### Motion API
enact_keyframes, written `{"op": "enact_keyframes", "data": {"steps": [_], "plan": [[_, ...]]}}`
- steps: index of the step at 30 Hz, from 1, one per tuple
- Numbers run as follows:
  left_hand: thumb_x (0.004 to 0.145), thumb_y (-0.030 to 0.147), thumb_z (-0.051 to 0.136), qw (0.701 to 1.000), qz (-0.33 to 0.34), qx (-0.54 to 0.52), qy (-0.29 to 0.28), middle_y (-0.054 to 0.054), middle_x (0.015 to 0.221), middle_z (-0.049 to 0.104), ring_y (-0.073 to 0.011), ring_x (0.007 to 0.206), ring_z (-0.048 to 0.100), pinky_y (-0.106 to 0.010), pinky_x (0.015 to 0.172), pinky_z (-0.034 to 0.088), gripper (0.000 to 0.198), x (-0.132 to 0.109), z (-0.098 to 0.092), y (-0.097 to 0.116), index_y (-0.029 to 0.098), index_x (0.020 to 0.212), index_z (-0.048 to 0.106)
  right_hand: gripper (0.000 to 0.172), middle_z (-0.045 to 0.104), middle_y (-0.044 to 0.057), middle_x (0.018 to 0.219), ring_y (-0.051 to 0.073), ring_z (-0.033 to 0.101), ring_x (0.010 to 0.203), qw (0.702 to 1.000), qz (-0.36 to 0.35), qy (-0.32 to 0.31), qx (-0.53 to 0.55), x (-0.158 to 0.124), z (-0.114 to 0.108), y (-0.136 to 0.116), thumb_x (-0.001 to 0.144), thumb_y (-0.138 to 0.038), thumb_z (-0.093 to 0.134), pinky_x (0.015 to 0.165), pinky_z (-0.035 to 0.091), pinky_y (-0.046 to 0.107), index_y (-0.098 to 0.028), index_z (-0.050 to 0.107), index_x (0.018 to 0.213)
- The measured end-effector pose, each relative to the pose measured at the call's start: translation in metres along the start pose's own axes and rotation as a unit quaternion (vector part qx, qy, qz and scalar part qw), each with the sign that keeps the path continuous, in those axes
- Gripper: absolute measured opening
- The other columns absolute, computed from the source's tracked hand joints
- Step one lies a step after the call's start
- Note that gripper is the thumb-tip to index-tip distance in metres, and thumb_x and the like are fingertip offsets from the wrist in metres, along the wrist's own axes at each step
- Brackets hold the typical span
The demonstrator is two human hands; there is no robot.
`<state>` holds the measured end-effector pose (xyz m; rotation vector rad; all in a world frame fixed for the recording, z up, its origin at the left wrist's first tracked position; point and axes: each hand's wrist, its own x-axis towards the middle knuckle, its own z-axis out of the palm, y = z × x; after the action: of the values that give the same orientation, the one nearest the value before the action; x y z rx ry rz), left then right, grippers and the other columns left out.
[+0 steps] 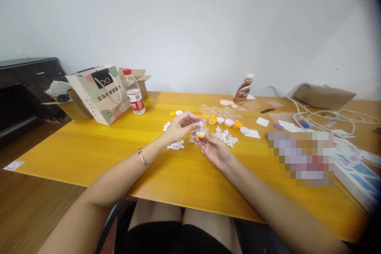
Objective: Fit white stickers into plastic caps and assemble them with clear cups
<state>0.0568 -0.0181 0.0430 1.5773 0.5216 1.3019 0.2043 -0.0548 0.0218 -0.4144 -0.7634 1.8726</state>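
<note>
Both hands meet over the middle of the table around a small clear container with an orange base (201, 130). White bits show inside its clear wall. The fingers of my left hand (182, 127) close on its upper part from the left. From below and the right, the fingers and thumb of my right hand (216, 149) grip its orange base. Just beyond lies a row of orange and white round caps (228, 122), with clear round pieces (222, 111) behind them. White cut-out pieces (228, 138) are heaped to the right, and white discs (176, 145) lie to the left.
A water bottle (135, 95), a paper bag (99, 95) and open cardboard boxes stand at the back left. A brown drink bottle (244, 89) is at the back. White cables (315, 116), a cardboard piece (323, 95), paper scraps and a blurred-out flat object (303, 158) lie right.
</note>
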Motion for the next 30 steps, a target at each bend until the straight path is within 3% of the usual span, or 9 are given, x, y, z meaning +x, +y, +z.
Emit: {"op": "enact_keyframes", "data": {"steps": [14, 19, 25, 30], "plan": [[0.069, 0.026, 0.068, 1.0, -0.001, 0.004, -0.002, -0.006, 0.091, 0.063, -0.0131, 0.085, 0.06, -0.027, 0.078, 0.046, 0.021, -0.001, 0.0007, 0.0025, 0.013, 0.08, 0.056, 0.016, 0.07, 0.002, 0.086, 0.011, 0.064, 0.083, 1.0, -0.004, -0.002, -0.011, 0.0002, -0.0011, -0.0004, 0.075, -0.026, 0.064, 0.079, 0.051, 0.017, -0.018, 0.065, 0.088], [0.064, 0.024, 0.072, 1.0, -0.017, -0.022, 0.003, -0.004, 0.088, 0.063, -0.0115, 0.078, 0.06, -0.026, 0.071, 0.048, 0.026, -0.0011, 0.0049, 0.0033, 0.014, 0.077, 0.052, 0.013, 0.069, 0.001, 0.086, 0.011, 0.064, 0.085, 1.0, -0.002, 0.002, -0.018, -0.0011, 0.0002, -0.0003, 0.074, -0.026, 0.064, 0.079, 0.051, 0.017, -0.018, 0.066, 0.085], [0.068, 0.029, 0.069, 0.999, -0.045, -0.027, -0.016, -0.007, 0.09, 0.063, -0.0165, 0.086, 0.061, -0.03, 0.075, 0.048, 0.028, -0.0019, 0.0046, 0.0064, 0.014, 0.082, 0.051, 0.013, 0.069, 0.002, 0.088, 0.011, 0.063, 0.083, 1.0, 0.0, 0.008, -0.029, -0.002, 0.0009, 0.0007, 0.076, -0.026, 0.062, 0.082, 0.05, 0.02, -0.019, 0.066, 0.086], [0.068, 0.031, 0.068, 1.0, -0.022, -0.005, 0.0, -0.007, 0.089, 0.063, -0.0149, 0.083, 0.061, -0.029, 0.075, 0.047, 0.028, -0.0038, 0.0082, 0.0048, 0.014, 0.082, 0.051, 0.016, 0.069, 0.001, 0.086, 0.011, 0.063, 0.083, 0.999, -0.013, 0.006, -0.048, -0.0023, 0.0021, 0.0002, 0.072, -0.028, 0.066, 0.081, 0.049, 0.019, -0.018, 0.067, 0.085]]}}
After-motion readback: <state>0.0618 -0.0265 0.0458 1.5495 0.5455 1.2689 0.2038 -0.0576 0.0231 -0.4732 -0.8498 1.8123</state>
